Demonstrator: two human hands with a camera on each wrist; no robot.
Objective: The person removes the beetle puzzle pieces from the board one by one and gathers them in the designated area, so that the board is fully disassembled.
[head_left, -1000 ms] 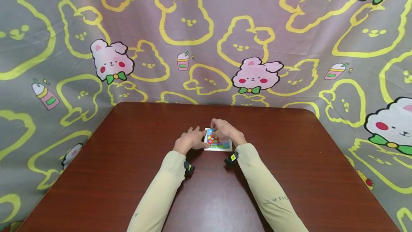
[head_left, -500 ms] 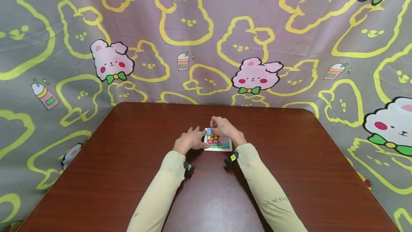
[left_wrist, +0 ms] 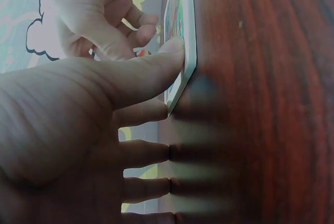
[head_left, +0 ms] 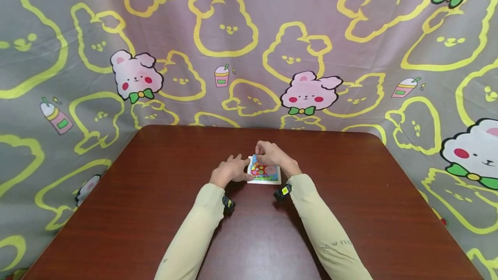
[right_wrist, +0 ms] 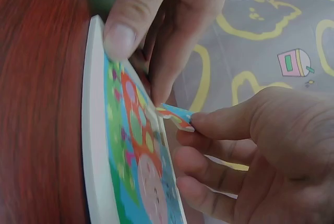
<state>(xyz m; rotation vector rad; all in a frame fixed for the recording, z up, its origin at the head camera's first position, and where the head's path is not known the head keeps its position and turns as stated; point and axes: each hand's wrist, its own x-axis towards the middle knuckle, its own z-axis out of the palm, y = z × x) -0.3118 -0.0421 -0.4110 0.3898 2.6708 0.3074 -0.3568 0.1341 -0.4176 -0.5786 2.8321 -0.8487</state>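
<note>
A small jigsaw puzzle with a white frame (head_left: 264,182) lies on the table, its picture (right_wrist: 136,125) showing a red, spotted ladybug with a pink face. My left hand (head_left: 231,170) steadies its left side: the thumb (left_wrist: 169,59) presses on the frame's edge, and straight fingertips touch the tabletop beside it. Over the far left part of the puzzle, my right hand (head_left: 272,154) pinches a blue and orange puzzle piece (right_wrist: 178,116) between thumb and index finger. That piece is tilted up from the picture, its lower end close to the far edge of the frame.
The brown wooden table (head_left: 175,237) carries the puzzle near its middle. Behind and along both sides hangs a grey cloth (head_left: 249,33) printed with yellow outlines and white rabbits. Each wrist wears a small black camera, such as the right wrist camera (head_left: 282,192).
My right hand has drawn back slightly from over the picture toward its far edge, uncovering the pink face and tipping up a piece. The left hand stays in place.
</note>
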